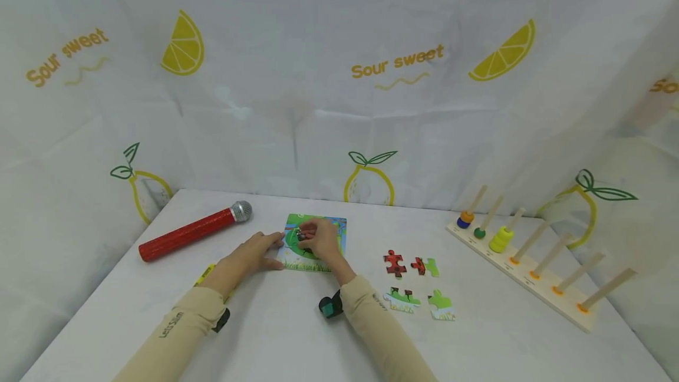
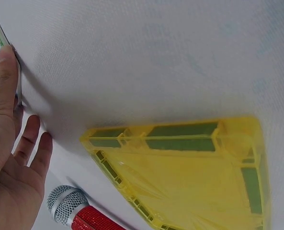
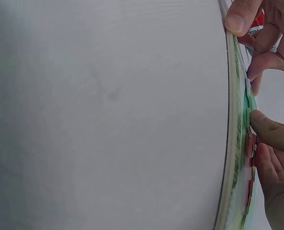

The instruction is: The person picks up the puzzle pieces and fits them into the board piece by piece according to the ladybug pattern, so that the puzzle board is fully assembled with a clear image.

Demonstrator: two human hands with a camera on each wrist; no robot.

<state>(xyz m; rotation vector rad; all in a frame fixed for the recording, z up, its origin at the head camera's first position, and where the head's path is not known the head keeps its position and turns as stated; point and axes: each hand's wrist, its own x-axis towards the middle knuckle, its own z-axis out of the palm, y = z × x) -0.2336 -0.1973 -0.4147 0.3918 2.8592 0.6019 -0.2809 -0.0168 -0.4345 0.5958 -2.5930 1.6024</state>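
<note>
A small jigsaw board (image 1: 313,266) with a green and blue picture lies on the table, partly covered by my right hand (image 1: 322,240). Thumb and fingers of that hand pinch a dark red puzzle piece (image 1: 306,234) low over the picture. From the right wrist view, pieces (image 3: 250,143) show edge-on under its fingertips. My left hand (image 1: 254,252) rests at the board's left side, thumb by the near corner and fingers reaching the edge. In the left wrist view the left thumb (image 2: 5,72) touches the board's edge, while the other fingers are loosely extended.
Several loose puzzle pieces (image 1: 395,264) lie right of the board. A red microphone (image 1: 185,239) is at the left. A wooden peg stand (image 1: 522,276) with coloured beads stands at the right. A yellow frame-like object (image 2: 180,177) sits near the left wrist.
</note>
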